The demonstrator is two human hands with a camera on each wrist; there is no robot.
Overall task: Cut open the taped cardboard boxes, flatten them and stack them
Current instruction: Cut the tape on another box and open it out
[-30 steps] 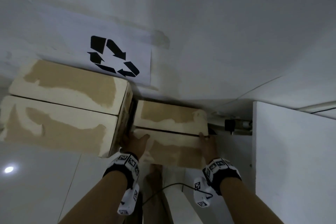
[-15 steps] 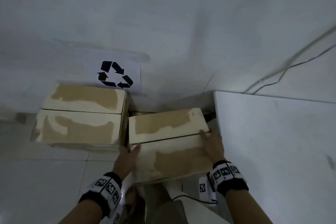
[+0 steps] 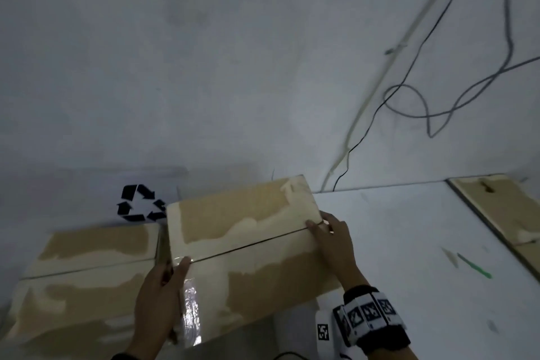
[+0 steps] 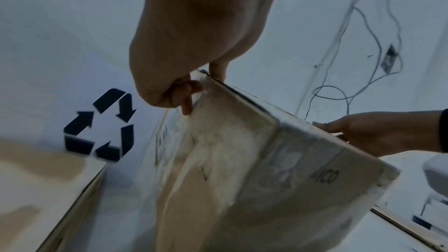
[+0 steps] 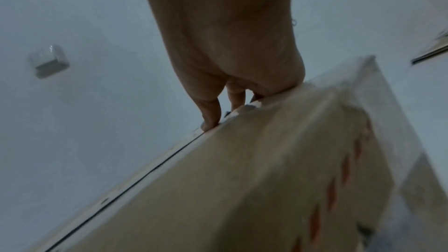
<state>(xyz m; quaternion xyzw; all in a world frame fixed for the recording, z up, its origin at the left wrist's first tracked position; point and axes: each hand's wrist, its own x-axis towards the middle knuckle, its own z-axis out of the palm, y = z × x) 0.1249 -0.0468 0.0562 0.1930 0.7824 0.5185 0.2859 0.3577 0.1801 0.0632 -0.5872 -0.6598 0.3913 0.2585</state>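
Observation:
I hold a small taped cardboard box (image 3: pixel 248 242) off the floor between both hands. My left hand (image 3: pixel 172 272) grips its left end, thumb on the top flap beside shiny clear tape, fingers curled at the corner (image 4: pixel 191 91). At the box's right end my right hand (image 3: pixel 321 228) holds on, fingers hooked over the top edge at the flap seam (image 5: pixel 211 118). A dark seam runs across the closed top flaps. A larger taped box (image 3: pixel 87 280) stands on the floor to the left, close to the held box.
A recycling sign (image 3: pixel 140 203) hangs on the wall behind the boxes. A white table (image 3: pixel 409 242) is at the right, with cardboard (image 3: pixel 502 207) lying at its far right and a green mark (image 3: pixel 473 266). Cables (image 3: pixel 423 96) trail down the wall.
Both hands have lifted the small box up from beside the larger box and carried it rightward, level with the white table. My view has risen with it.

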